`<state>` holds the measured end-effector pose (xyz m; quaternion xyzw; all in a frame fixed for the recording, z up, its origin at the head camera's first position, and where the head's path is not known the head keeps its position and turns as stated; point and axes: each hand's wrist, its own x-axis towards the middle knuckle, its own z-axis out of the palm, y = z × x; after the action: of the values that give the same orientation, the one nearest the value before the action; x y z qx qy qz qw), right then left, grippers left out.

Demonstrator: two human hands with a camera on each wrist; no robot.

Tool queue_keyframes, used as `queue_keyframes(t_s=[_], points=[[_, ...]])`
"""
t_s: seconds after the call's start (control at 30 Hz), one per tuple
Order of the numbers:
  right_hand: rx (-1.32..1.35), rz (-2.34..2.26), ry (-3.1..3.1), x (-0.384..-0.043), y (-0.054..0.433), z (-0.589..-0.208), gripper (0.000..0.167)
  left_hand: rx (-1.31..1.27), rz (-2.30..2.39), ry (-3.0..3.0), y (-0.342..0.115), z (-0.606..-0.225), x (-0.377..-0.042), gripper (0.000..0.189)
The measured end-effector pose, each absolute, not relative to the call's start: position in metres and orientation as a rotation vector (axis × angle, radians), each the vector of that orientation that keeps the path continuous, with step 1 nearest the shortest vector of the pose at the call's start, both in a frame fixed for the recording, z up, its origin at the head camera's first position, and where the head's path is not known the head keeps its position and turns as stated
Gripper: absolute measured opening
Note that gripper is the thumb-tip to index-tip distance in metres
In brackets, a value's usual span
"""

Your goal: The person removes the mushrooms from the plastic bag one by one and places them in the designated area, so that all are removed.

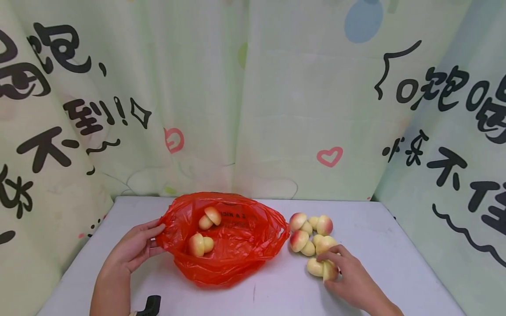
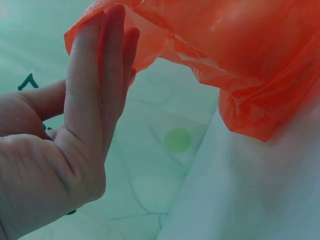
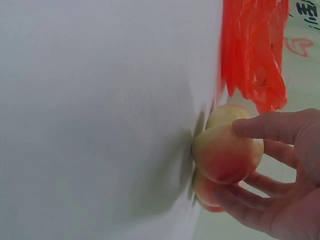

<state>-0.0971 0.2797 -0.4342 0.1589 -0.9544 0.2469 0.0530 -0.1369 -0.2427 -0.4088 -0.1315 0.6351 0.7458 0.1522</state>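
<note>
– Biggest first?
– Behind and along both sides, pale printed curtains (image 1: 276,109); in front of them, a white table (image 1: 276,294)
– And on top?
– Left of centre, a red plastic bag (image 1: 245,245) with its mouth wide; held at the left rim by the left hand (image 1: 132,245), fingers nearly straight, probably to keep the opening spread
– Tightly?
– Cannot tell
– And over to the right?
– In the curled fingers of the right hand (image 1: 349,274), the nearest mushroom (image 1: 315,267); lifted or resting, cannot tell
– Why grouped there?
– Likely for a short reach, just beside the bag
– Counted up?
– One table, one bag, two hands, seven toy mushrooms: two mushrooms (image 1: 196,245) inside the bag, four mushrooms (image 1: 298,240) clustered outside, one in hand
</note>
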Motion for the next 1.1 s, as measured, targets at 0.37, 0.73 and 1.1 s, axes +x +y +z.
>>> queue_keyframes(t_s=[0.37,0.73,1.1], points=[[0.466,0.716,-2.86,-0.0967,0.2808,-0.435,0.053,-0.369,2.144,1.818,-0.2418,-0.4096,-0.1364,0.066],[0.441,0.665,-2.861,-0.0943,0.283,-0.4339,0.052,-0.341,2.138,1.821,-0.2415,-0.4082,-0.1376,0.066],[0.36,0.652,-2.902,-0.0919,0.2814,-0.4331,0.052,-0.329,2.139,1.817,-0.2433,-0.4089,-0.1378,0.066]])
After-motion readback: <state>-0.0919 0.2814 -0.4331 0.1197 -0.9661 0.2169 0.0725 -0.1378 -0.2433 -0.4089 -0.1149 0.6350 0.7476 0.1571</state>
